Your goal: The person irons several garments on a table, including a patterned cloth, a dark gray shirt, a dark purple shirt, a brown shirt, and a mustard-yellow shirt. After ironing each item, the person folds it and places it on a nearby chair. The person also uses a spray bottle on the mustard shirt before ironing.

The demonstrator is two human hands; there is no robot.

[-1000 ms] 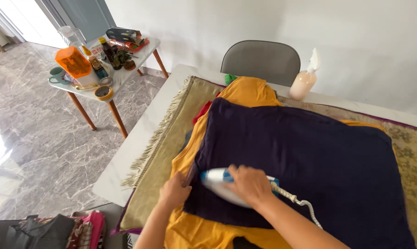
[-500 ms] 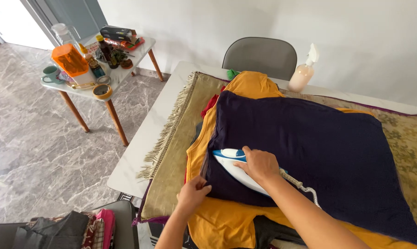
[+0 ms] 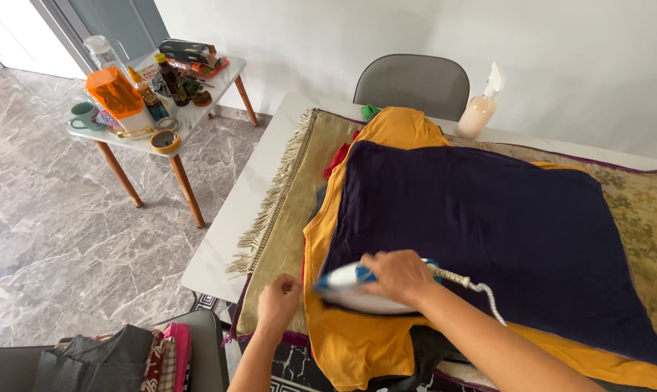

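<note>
While the right hand (image 3: pixel 396 276) grips the white-and-blue iron (image 3: pixel 354 289) on the dark cloth (image 3: pixel 481 232) at lower centre, the left hand (image 3: pixel 279 301), fingers clenched, pinches the yellow garment (image 3: pixel 357 341).

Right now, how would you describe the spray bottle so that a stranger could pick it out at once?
Start at the big white table draped with a fringed gold cloth, and look to its far edge beside the grey chair. There stands the spray bottle, upright on bare tabletop. It is pale peach with a white trigger top, the only bottle on this table.
</note>
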